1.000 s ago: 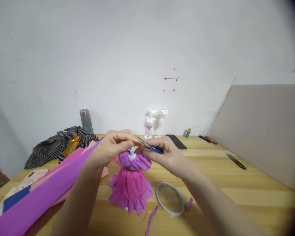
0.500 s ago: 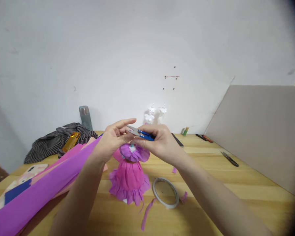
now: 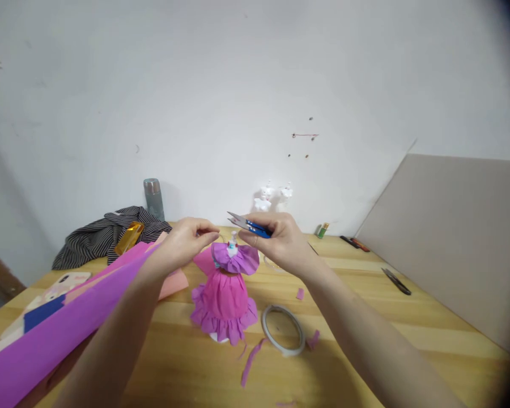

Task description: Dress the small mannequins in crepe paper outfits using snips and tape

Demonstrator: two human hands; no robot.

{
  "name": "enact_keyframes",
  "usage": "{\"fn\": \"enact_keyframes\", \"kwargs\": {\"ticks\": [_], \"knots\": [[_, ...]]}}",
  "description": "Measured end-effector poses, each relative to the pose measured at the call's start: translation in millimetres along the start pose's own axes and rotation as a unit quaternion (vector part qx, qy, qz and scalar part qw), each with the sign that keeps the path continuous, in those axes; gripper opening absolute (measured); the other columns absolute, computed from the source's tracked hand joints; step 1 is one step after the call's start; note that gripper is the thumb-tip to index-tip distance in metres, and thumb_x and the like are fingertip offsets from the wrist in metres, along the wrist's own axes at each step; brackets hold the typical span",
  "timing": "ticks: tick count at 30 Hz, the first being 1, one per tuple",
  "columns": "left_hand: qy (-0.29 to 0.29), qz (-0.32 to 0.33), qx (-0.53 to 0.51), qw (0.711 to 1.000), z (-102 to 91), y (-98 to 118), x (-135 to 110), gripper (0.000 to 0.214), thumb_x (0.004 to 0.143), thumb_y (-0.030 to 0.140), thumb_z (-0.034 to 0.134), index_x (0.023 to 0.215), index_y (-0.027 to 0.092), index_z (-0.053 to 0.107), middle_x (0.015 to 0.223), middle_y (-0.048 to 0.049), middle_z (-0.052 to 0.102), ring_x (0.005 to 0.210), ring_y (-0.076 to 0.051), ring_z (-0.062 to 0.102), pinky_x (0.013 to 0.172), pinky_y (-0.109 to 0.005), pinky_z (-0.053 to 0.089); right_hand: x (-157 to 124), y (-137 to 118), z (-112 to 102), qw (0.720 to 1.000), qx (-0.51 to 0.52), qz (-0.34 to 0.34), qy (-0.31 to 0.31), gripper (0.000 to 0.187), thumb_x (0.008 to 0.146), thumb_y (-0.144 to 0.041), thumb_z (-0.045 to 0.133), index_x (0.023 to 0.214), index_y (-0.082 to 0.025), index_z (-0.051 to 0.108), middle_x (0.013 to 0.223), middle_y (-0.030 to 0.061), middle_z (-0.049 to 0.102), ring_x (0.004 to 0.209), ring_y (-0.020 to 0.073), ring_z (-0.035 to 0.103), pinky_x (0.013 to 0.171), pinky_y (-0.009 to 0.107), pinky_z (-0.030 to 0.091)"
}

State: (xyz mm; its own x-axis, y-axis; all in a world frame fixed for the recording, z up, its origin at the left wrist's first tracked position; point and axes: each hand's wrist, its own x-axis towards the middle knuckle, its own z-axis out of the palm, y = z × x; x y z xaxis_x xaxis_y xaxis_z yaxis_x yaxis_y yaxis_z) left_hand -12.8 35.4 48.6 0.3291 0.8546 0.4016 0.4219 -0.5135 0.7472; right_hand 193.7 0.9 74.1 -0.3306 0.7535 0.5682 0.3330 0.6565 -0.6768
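At frame centre the left hand (image 3: 187,242), its grip unclear, has drawn away from the blue snips (image 3: 258,229) held in the right hand (image 3: 283,238), leaving the dressed figure (image 3: 226,294) less covered

The figurine (image 3: 225,297) stands on the table (image 3: 187,362), left of the tape roll (image 3: 292,352). A flask (image 3: 153,201) stands far left, behind the cloth (image 3: 93,237); snips (image 3: 396,281) lie right.

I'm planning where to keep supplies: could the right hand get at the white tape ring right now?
Probably yes: the tape ring lies flat on the table, uncovered, nearer the person than the right hand. Blue-handled snips in that hand would likely hamper a grasp, though.
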Motion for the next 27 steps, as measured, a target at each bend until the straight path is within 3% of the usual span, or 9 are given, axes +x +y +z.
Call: {"fn": "enact_keyframes", "kwargs": {"ticks": [3, 5, 7, 9, 14, 21, 27], "knots": [[0.042, -0.041, -0.031, 0.998, 3.3, -6.0, -12.3, 0.018, 0.076, 0.024, 0.065, 0.087, 0.015, 0.076, 0.080, -0.0057, 0.075, 0.076, -0.021, 0.066, 0.069, -0.031, 0.049, -17.6, 7.1, -2.8, 0.996, -0.003, -0.041, 0.081, 0.019, 0.080, -0.024, 0.064, 0.095, -0.021, 0.076, 0.079, 0.0036, 0.070, 0.066, 0.0166, 0.059, 0.060, 0.030, 0.043], [0.080, -0.076, -0.098, 0.989, 7.4, -11.8, -26.1, 0.024, 0.074, 0.024, 0.067, 0.095, 0.014, 0.074, 0.076, -0.0055, 0.073, 0.072, -0.019, 0.065, 0.066, -0.029, 0.049, -36.3, 18.8, -4.7, 0.987, -0.040, -0.090, 0.126, 0.018, 0.079, -0.018, 0.065, 0.093, -0.024, 0.076, 0.077, 0.0037, 0.071, 0.061, 0.0164, 0.059, 0.058, 0.031, 0.043], [0.077, -0.102, -0.156, 0.979, 13.1, -16.6, -40.2, 0.030, 0.075, 0.027, 0.068, 0.102, 0.013, 0.071, 0.075, -0.0057, 0.072, 0.065, -0.016, 0.062, 0.059, -0.027, 0.048, -54.8, 34.5, -5.4, 0.975, -0.058, -0.180, 0.115, 0.035, 0.080, -0.006, 0.059, 0.103, -0.028, 0.074, 0.064, 0.0000, 0.065, 0.054, 0.0147, 0.056, 0.053, 0.029, 0.040], [0.064, -0.117, -0.201, 0.971, 19.8, -17.9, -50.5, 0.037, 0.074, 0.028, 0.070, 0.107, 0.012, 0.069, 0.076, -0.0059, 0.071, 0.062, -0.014, 0.060, 0.055, -0.025, 0.046, -67.8, 50.9, -4.5, 0.955, -0.085, -0.273, 0.072, 0.058, 0.081, 0.000, 0.053, 0.130, -0.032, 0.059, 0.055, -0.0042, 0.055, 0.049, 0.0130, 0.049, 0.051, 0.028, 0.035], [0.077, -0.140, -0.231, 0.960, 32.3, -4.7, -56.9, 0.051, 0.074, 0.032, 0.069, 0.120, 0.011, 0.062, 0.073, -0.0001, 0.061, 0.058, -0.010, 0.050, 0.052, -0.022, 0.039, -71.8, 76.6, 2.2, 0.885, -0.257, -0.386, 0.050, 0.060, 0.087, -0.005, 0.050, 0.144, -0.022, 0.043, 0.056, -0.0039, 0.047, 0.051, 0.0135, 0.039, 0.053, 0.028, 0.024], [0.065, -0.144, -0.268, 0.950, 34.6, 6.7, -60.3, 0.066, 0.075, 0.040, 0.067, 0.129, 0.005, 0.050, 0.060, 0.0056, 0.051, 0.053, -0.009, 0.043, 0.048, -0.021, 0.032, -66.0, 68.9, 8.5, 0.850, -0.304, -0.426, 0.064, 0.051, 0.091, -0.004, 0.049, 0.141, -0.012, 0.044, 0.059, -0.0033, 0.043, 0.056, 0.0129, 0.037, 0.055, 0.028, 0.023], [0.076, -0.162, -0.286, 0.941, 36.7, 6.6, -61.8, 0.067, 0.073, 0.040, 0.071, 0.127, 0.006, 0.051, 0.056, 0.0071, 0.051, 0.047, -0.007, 0.041, 0.042, -0.020, 0.027, -66.5, 63.1, 17.6, 0.861, -0.261, -0.424, 0.108, 0.042, 0.087, -0.002, 0.053, 0.129, -0.007, 0.056, 0.057, -0.0036, 0.038, 0.054, 0.0131, 0.035, 0.052, 0.028, 0.021]]}}
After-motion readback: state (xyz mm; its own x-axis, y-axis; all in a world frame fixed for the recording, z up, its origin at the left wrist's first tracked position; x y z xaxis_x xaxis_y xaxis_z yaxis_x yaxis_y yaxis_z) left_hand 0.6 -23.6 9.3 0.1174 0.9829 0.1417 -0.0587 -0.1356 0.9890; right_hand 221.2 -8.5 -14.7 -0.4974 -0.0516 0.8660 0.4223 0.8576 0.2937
